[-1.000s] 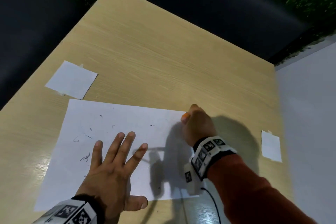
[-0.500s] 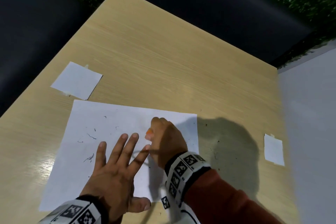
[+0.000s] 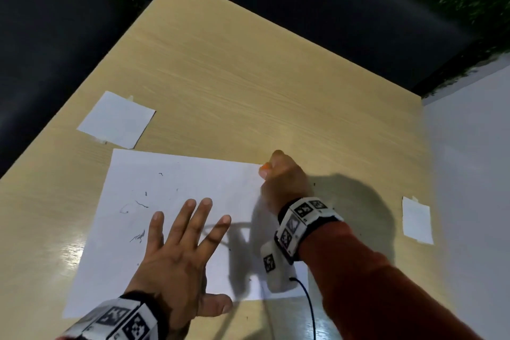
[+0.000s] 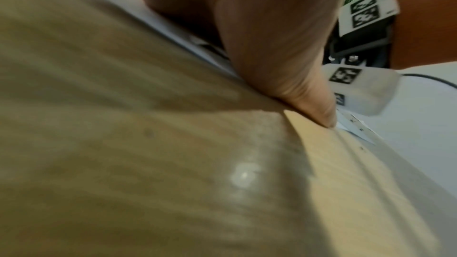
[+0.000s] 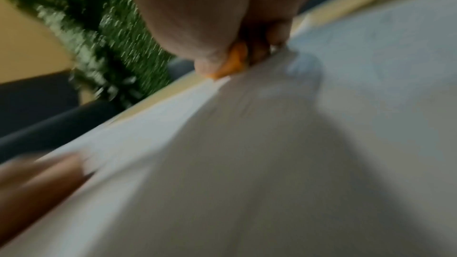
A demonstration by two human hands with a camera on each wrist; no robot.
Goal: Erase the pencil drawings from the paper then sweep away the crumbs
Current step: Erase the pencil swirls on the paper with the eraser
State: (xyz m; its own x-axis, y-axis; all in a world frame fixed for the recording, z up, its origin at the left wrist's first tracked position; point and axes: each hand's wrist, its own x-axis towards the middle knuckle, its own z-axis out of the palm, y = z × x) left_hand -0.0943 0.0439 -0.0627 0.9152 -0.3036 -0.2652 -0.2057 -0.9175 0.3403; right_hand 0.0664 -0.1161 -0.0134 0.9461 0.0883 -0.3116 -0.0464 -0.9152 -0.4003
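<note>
A white sheet of paper [image 3: 176, 190] lies on the wooden table [image 3: 248, 85], with a few dark crumbs and faint pencil marks [image 3: 138, 237] on its left half. My left hand [image 3: 176, 251] lies flat on the sheet with fingers spread, pressing it down. My right hand [image 3: 281, 176] pinches a small orange eraser [image 3: 266, 166] at the sheet's far right corner; in the right wrist view the eraser [image 5: 235, 60] touches the paper's edge. In the left wrist view only my palm and thumb [image 4: 309, 101] show against the table.
A small white paper square [image 3: 117, 120] is taped at the table's left, another [image 3: 416, 219] at its right edge. Dark specks [image 3: 314, 183] lie on the wood right of the sheet. A cable [image 3: 309, 303] trails from my right wrist band. Dark floor surrounds the table.
My right hand swept left across the sheet toward my left hand, then back right to the sheet's far right corner. My left hand stayed flat on the paper.
</note>
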